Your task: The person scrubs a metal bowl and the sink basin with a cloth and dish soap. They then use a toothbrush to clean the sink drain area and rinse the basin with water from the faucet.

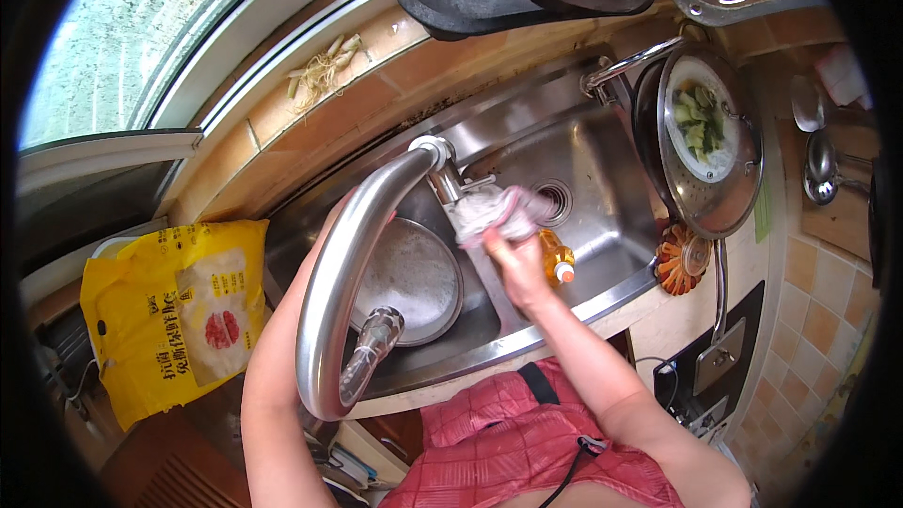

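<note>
My right hand (518, 257) grips a white cloth with pink edges (494, 215), blurred, over the divider of a steel double sink (494, 289). My left hand (346, 215) is mostly hidden behind the thick curved tap spout (338, 233), at the far left edge of a round metal pan or lid (416, 275) in the left basin. What its fingers do is hidden. The spout's patterned nozzle (381, 331) hangs over the near side of that round piece. A bottle of amber liquid (554, 254) with a white and orange cap stands in the right basin, beside my right wrist.
A yellow plastic bag (155, 310) lies left of the sink. Rooty vegetable ends (328, 70) rest on the tiled sill. To the right are a glass lid (741, 190), a plate of cut green vegetables (698, 120) and an orange fluted object (681, 261). A black pan (480, 3) sits above.
</note>
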{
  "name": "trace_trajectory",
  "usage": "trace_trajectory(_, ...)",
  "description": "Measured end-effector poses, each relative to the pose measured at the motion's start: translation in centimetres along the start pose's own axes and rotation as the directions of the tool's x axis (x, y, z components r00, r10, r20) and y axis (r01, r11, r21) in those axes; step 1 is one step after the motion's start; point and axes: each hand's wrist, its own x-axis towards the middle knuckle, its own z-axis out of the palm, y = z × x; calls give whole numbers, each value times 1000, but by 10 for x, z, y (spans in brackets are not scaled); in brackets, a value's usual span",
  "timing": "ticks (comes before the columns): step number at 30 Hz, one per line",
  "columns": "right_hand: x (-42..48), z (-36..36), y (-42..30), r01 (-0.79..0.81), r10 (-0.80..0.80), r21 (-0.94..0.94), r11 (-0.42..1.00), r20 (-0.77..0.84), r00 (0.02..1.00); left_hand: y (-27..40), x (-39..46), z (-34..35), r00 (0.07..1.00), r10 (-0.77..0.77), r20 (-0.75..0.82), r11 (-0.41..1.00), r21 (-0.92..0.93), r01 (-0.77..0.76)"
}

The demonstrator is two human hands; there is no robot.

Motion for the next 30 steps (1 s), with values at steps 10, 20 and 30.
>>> trace_trajectory(10,60,65,41,415,-707,-825,384,26,707,-4,-34,-6,995,-5,-102,999,41,9)
trace_trajectory(20,82,17,-36,476,-704,-582,659,-257,662,-14,-52,-30,996,53,-77,997,57,-49)
trace_trajectory(30,-5,9,49,-478,550,653,587,112,828,-33,-32,-34,998,-6,-57,997,-76,1)
